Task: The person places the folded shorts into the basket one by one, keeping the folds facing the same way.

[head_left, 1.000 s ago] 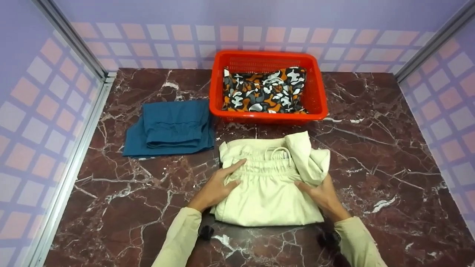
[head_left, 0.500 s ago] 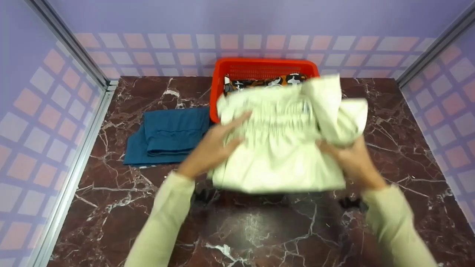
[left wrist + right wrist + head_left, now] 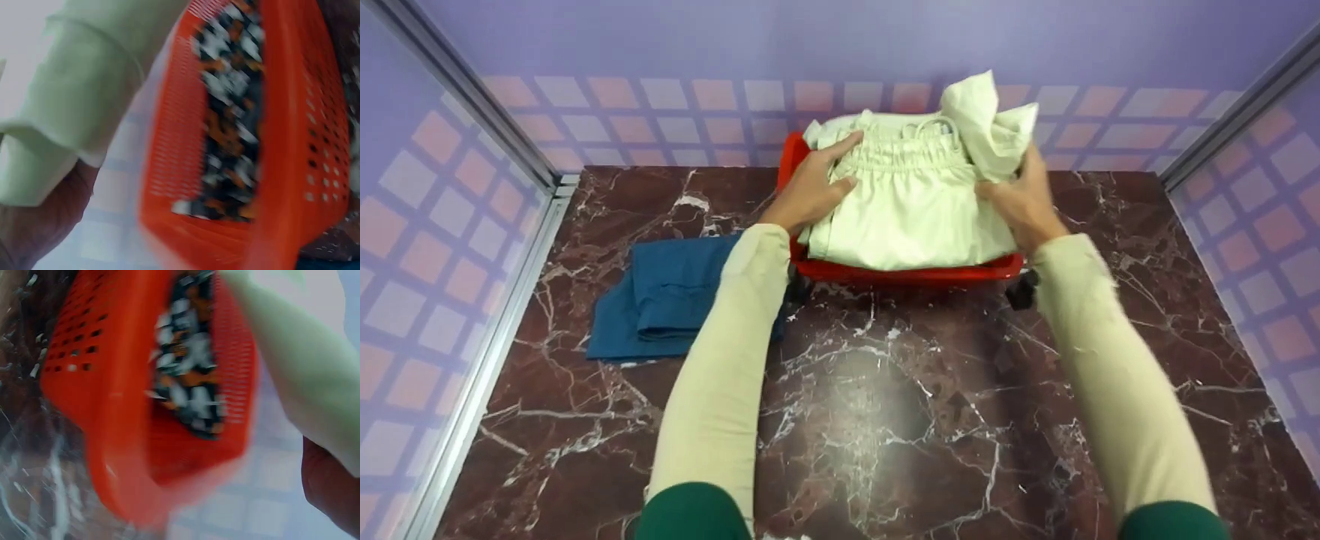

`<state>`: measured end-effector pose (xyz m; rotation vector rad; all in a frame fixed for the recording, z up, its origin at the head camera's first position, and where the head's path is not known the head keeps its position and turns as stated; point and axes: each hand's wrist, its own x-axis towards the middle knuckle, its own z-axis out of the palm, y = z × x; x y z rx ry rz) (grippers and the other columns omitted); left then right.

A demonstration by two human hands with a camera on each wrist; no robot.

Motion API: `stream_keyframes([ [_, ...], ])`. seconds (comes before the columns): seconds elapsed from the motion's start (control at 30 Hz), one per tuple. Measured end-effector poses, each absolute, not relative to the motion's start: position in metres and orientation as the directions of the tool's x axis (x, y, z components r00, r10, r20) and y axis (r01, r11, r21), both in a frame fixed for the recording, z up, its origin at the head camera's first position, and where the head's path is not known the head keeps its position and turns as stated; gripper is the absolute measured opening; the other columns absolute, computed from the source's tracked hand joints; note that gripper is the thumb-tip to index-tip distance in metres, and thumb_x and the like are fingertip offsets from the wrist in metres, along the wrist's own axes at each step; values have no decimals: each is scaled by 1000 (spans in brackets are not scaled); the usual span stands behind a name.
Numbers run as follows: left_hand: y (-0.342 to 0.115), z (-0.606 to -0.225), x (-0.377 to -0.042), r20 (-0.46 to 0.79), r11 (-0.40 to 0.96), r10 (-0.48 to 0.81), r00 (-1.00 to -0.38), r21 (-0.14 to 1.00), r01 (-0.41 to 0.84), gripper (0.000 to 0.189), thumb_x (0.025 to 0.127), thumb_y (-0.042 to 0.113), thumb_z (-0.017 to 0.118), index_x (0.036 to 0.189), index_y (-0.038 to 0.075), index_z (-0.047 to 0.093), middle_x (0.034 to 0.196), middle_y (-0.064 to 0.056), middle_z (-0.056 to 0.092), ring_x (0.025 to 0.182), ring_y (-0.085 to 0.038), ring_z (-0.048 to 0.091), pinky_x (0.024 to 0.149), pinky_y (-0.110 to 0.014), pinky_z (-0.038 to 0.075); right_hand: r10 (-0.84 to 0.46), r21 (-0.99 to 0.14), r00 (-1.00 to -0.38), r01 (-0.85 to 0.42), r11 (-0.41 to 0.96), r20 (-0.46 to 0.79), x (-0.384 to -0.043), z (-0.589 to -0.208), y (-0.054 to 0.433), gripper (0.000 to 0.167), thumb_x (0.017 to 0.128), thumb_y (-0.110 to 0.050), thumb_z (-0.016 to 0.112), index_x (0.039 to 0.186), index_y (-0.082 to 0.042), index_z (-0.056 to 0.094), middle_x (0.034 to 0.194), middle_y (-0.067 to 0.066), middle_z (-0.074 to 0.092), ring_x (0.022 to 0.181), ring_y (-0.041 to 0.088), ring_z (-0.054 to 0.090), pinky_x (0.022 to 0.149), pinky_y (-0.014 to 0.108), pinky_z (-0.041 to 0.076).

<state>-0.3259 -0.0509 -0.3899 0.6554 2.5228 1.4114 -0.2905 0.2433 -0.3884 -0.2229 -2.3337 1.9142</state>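
left hand (image 3: 814,189), right hand (image 3: 1021,199): fingers curled onto opposite sides, thumbs on top | cream folded drawstring cloth garment (image 3: 915,210): between them, likely held two-sided to keep folds together | red perforated plastic basket (image 3: 286,140), black-orange-white patterned cloth (image 3: 230,129) inside: below fingers | folded blue cloth garment (image 3: 679,289): beyond left fingers' outer side

My feed shows one garment (image 3: 911,214) above the basket (image 3: 904,277), a second garment (image 3: 230,140) in it, a third garment (image 3: 679,292) to its left.
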Motion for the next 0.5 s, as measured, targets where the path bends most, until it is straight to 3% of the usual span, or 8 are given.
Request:
stream_keyframes([
  [0.2,-50,-426,-329,-62,576,411,-909,791,207,63,106,13,52,162,28,25,165,8,25,151,-13,21,117,-32,30,163,-945,-981,-47,323,104,-296,-430,232,85,68,25,52,149,-1,40,140,17,50,122,24,48,108,30,38],
  [0.27,-51,-434,-326,-100,630,402,-910,751,196,64,107,15,49,162,30,21,166,4,23,139,-24,44,106,-36,42,138,-937,-987,-31,347,84,-293,-437,229,86,66,24,49,148,3,37,140,19,49,121,24,47,106,28,37],
  [0.33,-53,-438,-322,-151,696,389,-909,694,182,64,108,16,46,163,29,16,168,-3,18,138,-32,43,107,-42,41,105,-922,-994,25,387,17,-289,-439,227,87,67,22,48,151,4,32,142,21,47,122,26,45,105,30,37],
  [0.43,-53,-438,-314,-215,781,368,-905,599,176,67,106,10,42,164,22,13,168,-14,11,132,-43,47,108,-50,39,99,-828,-988,155,539,-121,-281,-434,224,79,75,13,50,150,4,27,140,27,48,123,34,47,103,40,40],
  [0.5,-51,-433,-308,-227,847,345,-911,492,198,68,102,7,45,164,14,17,168,-20,3,144,-45,32,115,-52,33,119,-706,-987,162,689,-110,-276,-427,221,79,79,6,55,152,2,25,142,29,46,126,42,47,106,49,40],
])
